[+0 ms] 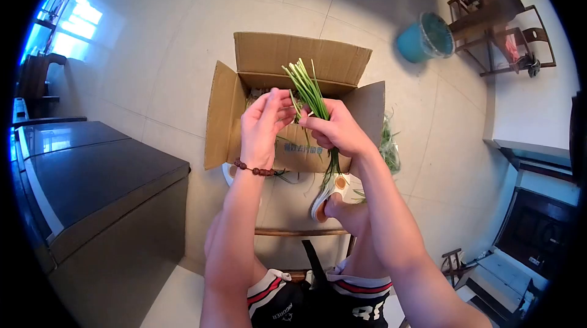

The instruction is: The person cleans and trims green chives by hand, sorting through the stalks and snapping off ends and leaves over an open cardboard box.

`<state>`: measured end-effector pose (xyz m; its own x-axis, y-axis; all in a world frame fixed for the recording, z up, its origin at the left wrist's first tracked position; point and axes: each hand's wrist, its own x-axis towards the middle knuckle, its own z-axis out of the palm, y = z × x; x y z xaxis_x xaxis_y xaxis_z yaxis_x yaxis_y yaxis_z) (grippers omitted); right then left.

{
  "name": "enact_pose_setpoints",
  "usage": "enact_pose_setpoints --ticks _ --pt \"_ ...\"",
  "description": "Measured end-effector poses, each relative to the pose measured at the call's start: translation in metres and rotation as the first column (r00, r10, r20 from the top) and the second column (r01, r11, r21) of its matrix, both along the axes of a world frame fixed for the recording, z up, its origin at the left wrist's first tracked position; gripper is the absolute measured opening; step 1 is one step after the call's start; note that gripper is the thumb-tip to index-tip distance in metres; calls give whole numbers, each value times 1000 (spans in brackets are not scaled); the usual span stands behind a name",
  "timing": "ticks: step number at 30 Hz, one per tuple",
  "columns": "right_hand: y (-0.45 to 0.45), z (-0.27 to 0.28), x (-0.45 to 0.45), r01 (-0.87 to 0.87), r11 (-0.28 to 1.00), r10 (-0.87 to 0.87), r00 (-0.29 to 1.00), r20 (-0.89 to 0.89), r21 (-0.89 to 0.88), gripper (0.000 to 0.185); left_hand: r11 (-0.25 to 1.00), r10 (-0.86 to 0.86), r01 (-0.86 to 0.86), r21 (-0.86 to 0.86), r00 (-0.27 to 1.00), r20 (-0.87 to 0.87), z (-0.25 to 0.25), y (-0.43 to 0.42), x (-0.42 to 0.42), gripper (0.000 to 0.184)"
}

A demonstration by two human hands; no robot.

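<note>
My right hand (pixel 336 126) is closed around a bunch of green chives (pixel 310 91). Their pale cut ends point up and away from me, and the thin leaves hang below the fist. My left hand (pixel 267 121) is just left of the bunch, its fingers stretched out and apart, with the tips close to a stalk that sticks out sideways. Whether those fingertips touch the stalk I cannot tell. Both hands are above an open cardboard box (pixel 301 54), whose flaps are folded outward. Loose green bits lie inside it, partly hidden by my hands.
A clear plastic bag of greens (pixel 389 147) lies right of the box. Scattered leaves are on the tiled floor by my slippers (pixel 330 199). A dark cabinet (pixel 116 206) stands at left. A blue bucket (pixel 422 39) and wooden chair (pixel 520 40) are at upper right.
</note>
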<state>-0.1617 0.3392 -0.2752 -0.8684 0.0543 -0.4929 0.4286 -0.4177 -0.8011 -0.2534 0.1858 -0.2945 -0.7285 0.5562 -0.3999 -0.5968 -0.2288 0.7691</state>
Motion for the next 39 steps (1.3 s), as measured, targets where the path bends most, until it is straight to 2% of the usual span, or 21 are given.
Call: enact_pose_setpoints --ticks 5,7,8,11,12,13,16,18,22,24,27,29,32,34,35,37,39 --pt "-2 2 -12 -35 991 33 999 12 130 9 999 -9 6 -42 997 -82 -11 6 -3 19" --pt "-5 4 -17 -13 993 13 1000 1 119 12 997 28 -23 80 998 -57 -12 8 -10 16" --pt "-5 5 -18 -12 991 10 1000 13 136 14 992 107 -106 60 994 -12 -9 11 -10 14" --pt "-10 5 -20 -37 991 30 998 56 131 22 973 182 -184 137 983 30 -9 1 -18 13" --pt "-13 3 -20 -55 993 45 995 86 109 30 972 206 -212 105 977 64 -7 -1 -19 14" --pt "-17 3 -20 -61 992 51 995 90 107 30 971 212 -218 103 975 67 -4 -6 -21 14" --pt "-28 2 -23 -92 988 85 995 59 124 37 983 167 -169 74 985 36 4 -15 -24 11" --pt "-31 -2 -24 -70 988 64 997 51 139 39 995 79 -86 -42 986 -149 7 -14 -23 11" --pt "-37 0 -23 -55 984 48 998 45 171 37 994 62 -75 -76 984 -168 9 -16 -24 9" --pt "-36 1 -24 48 997 -51 998 36 67 34 996 80 -85 -28 986 -145 12 -16 -25 10" --pt "-32 2 -26 112 993 -110 992 58 -34 29 991 125 -120 61 989 -78 11 -20 -26 12" --pt "-29 -1 -25 133 990 -131 990 48 -42 28 987 146 -141 76 987 -62 8 -23 -27 14" --pt "-27 -2 -26 176 984 -176 984 0 -8 29 978 186 -183 96 983 -14 12 -30 -33 18" --pt "-25 -7 -27 253 962 -251 967 -31 100 30 979 195 -196 56 981 12 14 -34 -36 20" --pt "-23 -8 -27 255 962 -253 967 -32 101 30 979 194 -194 57 981 11 15 -33 -35 20" --pt "-20 -11 -26 265 921 -248 964 -95 284 30 995 98 -98 22 995 24 19 -33 -32 19" --pt "-17 -18 -25 286 899 -260 958 -122 330 30 998 58 -58 6 998 8 19 -30 -28 20"
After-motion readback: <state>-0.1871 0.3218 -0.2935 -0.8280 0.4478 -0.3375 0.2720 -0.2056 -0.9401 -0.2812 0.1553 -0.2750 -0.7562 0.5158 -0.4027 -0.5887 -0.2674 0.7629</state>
